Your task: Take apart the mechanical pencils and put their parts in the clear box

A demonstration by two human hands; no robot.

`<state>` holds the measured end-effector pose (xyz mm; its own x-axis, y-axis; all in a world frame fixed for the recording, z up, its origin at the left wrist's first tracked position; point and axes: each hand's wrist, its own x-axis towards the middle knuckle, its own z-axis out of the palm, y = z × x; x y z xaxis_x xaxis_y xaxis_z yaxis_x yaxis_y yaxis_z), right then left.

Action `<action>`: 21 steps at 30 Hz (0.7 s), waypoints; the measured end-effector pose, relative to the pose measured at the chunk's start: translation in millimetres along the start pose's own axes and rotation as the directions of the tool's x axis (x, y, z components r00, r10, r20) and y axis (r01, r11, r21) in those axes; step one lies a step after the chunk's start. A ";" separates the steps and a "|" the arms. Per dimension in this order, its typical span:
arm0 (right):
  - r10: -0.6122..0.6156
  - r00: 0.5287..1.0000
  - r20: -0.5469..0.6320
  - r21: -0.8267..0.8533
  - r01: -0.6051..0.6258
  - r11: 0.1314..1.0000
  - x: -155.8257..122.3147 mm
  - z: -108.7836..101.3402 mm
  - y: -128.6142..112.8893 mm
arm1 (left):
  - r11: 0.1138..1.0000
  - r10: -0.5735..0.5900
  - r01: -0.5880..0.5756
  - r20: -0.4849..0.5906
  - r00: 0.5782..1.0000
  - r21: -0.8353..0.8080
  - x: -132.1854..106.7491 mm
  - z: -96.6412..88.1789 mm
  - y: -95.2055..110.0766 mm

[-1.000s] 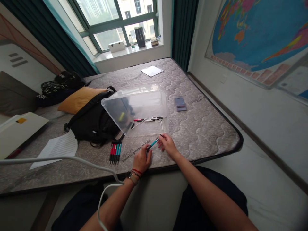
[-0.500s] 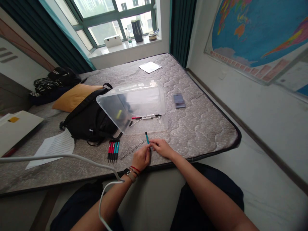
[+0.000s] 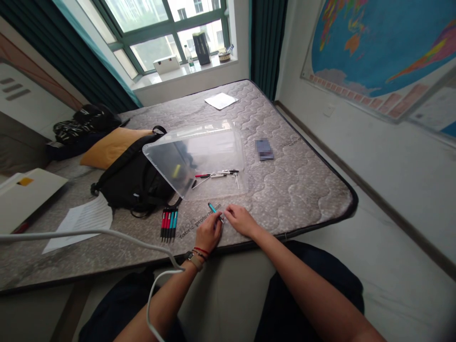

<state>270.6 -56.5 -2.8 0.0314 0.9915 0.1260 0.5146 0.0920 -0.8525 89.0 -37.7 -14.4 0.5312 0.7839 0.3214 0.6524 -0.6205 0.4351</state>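
My left hand (image 3: 209, 231) is closed on a teal pen (image 3: 213, 208), which points up and to the left with its black end away from me. Just to its right rests my right hand (image 3: 241, 220), fingers curled together close to the pen's lower end. Whether anything is between those fingers is hidden. A neat row of red and teal pens (image 3: 168, 225) with black ends lies on the mattress left of my left hand. Beyond both hands, a clear plastic box (image 3: 210, 147) lies on its side with several pens (image 3: 217, 175) in it.
The quilted mattress (image 3: 295, 190) carries a black backpack (image 3: 133, 178), a yellow pillow (image 3: 116, 147), printed paper (image 3: 80, 221), a pixelated dark item (image 3: 264, 149) and a white sheet (image 3: 221, 100). A white cable (image 3: 117, 232) crosses in front at left.
The teal pen has tipped from nearly upright to leaning left in my left hand. My right fingers have come away from its upper part.
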 end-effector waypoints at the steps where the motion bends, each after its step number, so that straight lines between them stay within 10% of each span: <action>1: 0.012 1.000 0.006 0.006 -0.012 1.000 0.1 -1.6 -1.7 | 1.000 0.017 -0.017 0.000 1.000 0.022 -0.6 0.6 -0.8; 7: -0.102 0.974 0.202 0.111 0.081 0.991 -1.5 -6.1 -6.8 | 0.962 0.088 -0.073 -0.044 0.995 0.265 -0.4 -2.0 3.2; 21: -0.046 0.992 0.115 0.001 0.046 0.999 -2.8 -1.2 -3.1 | 0.985 0.075 -0.073 -0.003 0.997 0.158 -3.1 4.0 -3.2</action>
<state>269.9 -59.6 0.2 -0.0915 0.9902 0.1057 0.5147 0.1379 -0.8462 87.5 -38.2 -20.2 0.5771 0.7355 0.3551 0.6888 -0.6719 0.2723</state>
